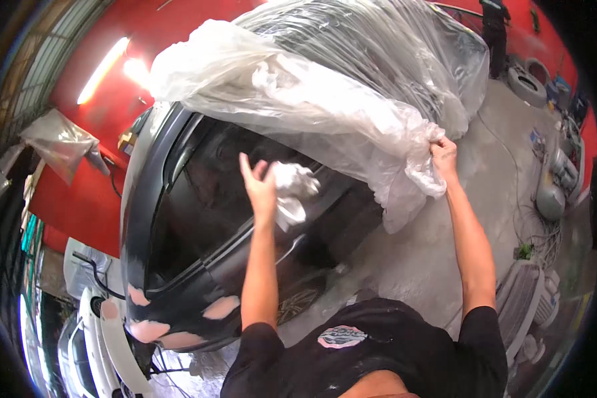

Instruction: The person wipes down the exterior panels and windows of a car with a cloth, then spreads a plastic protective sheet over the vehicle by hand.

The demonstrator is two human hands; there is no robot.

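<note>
A dark car (361, 219) with pinkish patches near its lower left corner stands before me, partly draped in clear plastic sheeting (298, 79). My right hand (444, 158) is closed on the bunched edge of that sheeting at the car's right side. Over the dark glass, my left hand (262, 189) is raised with two fingers stretched up. A crumpled white bundle (293, 189), like a rag, is held against its thumb side; motion blur hides its exact kind and some of the fingers.
Tires (527, 86) lie at the upper right, near a person in dark clothes (494, 30). Grey machine parts (552, 199) and cables line the right side of the concrete floor (491, 172). A white vehicle (89, 345) stands lower left, and plastic hangs (66, 142) along the red wall.
</note>
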